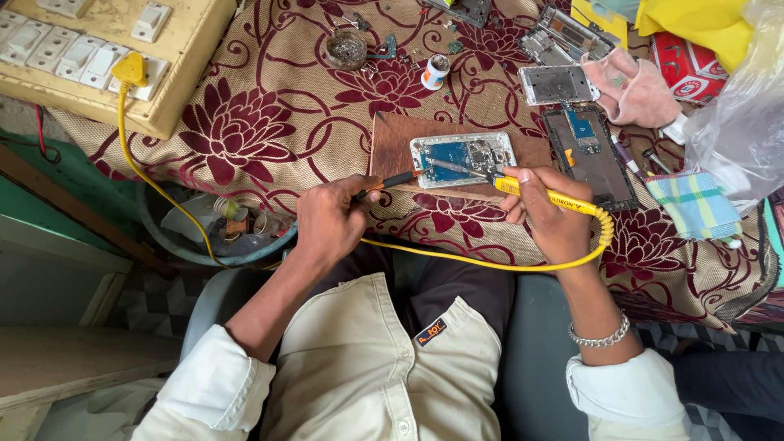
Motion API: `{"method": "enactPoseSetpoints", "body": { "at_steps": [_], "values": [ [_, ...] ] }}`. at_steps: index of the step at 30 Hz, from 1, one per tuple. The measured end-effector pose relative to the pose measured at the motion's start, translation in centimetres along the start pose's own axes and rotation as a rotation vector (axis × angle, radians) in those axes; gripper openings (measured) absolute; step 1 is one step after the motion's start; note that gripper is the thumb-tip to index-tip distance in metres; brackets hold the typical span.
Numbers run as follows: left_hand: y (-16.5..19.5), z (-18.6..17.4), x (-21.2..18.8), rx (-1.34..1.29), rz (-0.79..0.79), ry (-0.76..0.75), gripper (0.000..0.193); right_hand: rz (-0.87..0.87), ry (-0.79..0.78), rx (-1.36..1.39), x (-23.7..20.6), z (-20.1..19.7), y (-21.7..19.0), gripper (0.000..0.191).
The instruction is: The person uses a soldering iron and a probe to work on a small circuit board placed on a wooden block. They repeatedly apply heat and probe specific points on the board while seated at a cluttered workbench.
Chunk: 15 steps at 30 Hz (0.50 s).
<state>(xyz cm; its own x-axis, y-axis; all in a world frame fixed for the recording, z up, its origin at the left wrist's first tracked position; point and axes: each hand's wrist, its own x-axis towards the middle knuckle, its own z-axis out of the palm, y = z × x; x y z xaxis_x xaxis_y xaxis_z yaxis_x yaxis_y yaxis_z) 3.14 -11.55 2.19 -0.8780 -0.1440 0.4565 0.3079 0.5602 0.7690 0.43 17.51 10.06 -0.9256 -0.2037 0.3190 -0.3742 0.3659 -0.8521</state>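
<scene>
Your right hand [549,214] is clenched on the yellow soldering iron [545,193], its tip reaching toward 9 o'clock onto the opened phone [463,155]; your left hand [331,219] grasps a thin orange-and-black tool [394,181] between its fingers [365,189], the point aimed toward 3 o'clock at the same phone; the two tips meet just over the phone's lower edge. The phone lies on a brown board [390,147] on the bench's floral cloth [269,106], at 12 o'clock from your hands. The iron's yellow cord [490,265] curls from your right wrist and runs toward 9 o'clock under your left hand; a yellow plug [131,72] sits in the switchboard [175,57] at 10 o'clock. At 2 o'clock lie another phone body [590,155], a bare frame [557,84] and a pink cloth [633,88]; a small white bottle [434,72] stands at 12 o'clock.
</scene>
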Motion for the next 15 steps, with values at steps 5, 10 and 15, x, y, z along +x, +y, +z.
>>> {"method": "enactPoseSetpoints", "body": {
  "at_steps": [5, 10, 15],
  "values": [
    [0.23, -0.13, 0.03, 0.016, -0.013, -0.017, 0.019, -0.006, -0.009, -0.024, -0.12, 0.09, -0.06, 0.028],
    [0.43, -0.27, -0.02, 0.034, -0.080, -0.056, 0.020, -0.028, -0.016, -0.055, -0.21, 0.24, 0.17, 0.026],
    [0.32, -0.19, -0.02, 0.021, -0.002, -0.013, 0.019, -0.038, -0.041, -0.060, -0.20, -0.07, 0.24, 0.026]
  ]
}}
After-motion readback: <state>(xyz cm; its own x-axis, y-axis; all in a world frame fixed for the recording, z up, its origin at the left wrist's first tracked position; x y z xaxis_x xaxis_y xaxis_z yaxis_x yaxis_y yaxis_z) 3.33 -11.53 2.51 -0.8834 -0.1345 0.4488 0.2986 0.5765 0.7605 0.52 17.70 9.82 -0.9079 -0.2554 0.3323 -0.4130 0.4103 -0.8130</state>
